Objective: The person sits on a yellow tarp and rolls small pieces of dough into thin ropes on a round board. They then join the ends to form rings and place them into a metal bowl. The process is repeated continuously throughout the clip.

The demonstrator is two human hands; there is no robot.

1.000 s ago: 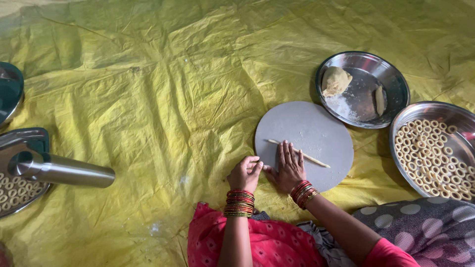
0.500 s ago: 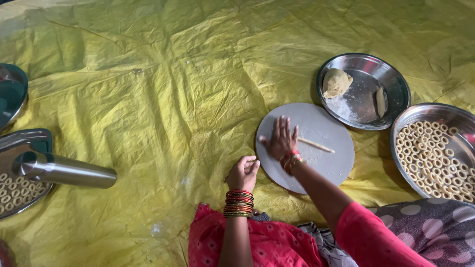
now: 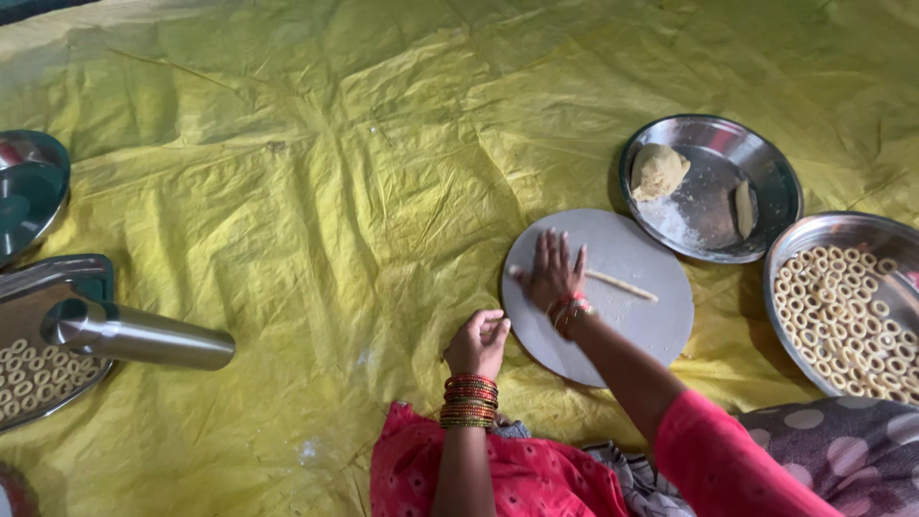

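Note:
My right hand (image 3: 555, 273) lies flat, fingers spread, on a round grey board (image 3: 632, 316), pressing the left end of a thin dough rope (image 3: 622, 284). The rope runs out to the right from under the palm. My left hand (image 3: 479, 340) rests loosely curled on the yellow sheet just left of the board's edge and holds nothing. Both wrists carry red and gold bangles.
A steel plate (image 3: 756, 158) behind the board holds a dough lump (image 3: 659, 170), a small dough piece and flour. A steel bowl (image 3: 823, 230) at right holds several dough rings. At left are a steel tray of rings (image 3: 29, 383), a steel cylinder (image 3: 144, 337) and another plate (image 3: 29, 187). A yellow sheet (image 3: 316, 191) covers the floor.
My right hand has slid away from me and to the left across the board, rolling the dough rope. My left hand has stayed beside the board's edge.

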